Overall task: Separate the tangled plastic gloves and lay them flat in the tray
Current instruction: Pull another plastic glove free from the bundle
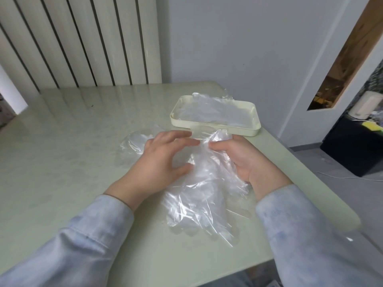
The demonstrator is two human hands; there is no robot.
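So the step in hand looks like peeling one glove off the glove clump [199, 201]. The clump sits between the two hands, just in front of the tray [244, 135], with its lower end seemingly lying on the table [72, 141]. It's probably best done slowly: a single layer should be picked up at a cuff or edge and drawn sideways while the rest is kept anchored, since thin film like this likely clings and stretches if yanked.

The right hand [238, 160] is wrapped round the top of the clump, fingers curled in and gripping the bunched film. The left hand [165, 154] is spread wide, fingers nearly straight. Its fingertips [195, 142] and thumb are touching the film, but nothing is seen to be pinched yet.

A few flattened gloves [215, 114] are already laid in the tray. One loose glove [132, 148] is left on the table beyond the left hand.
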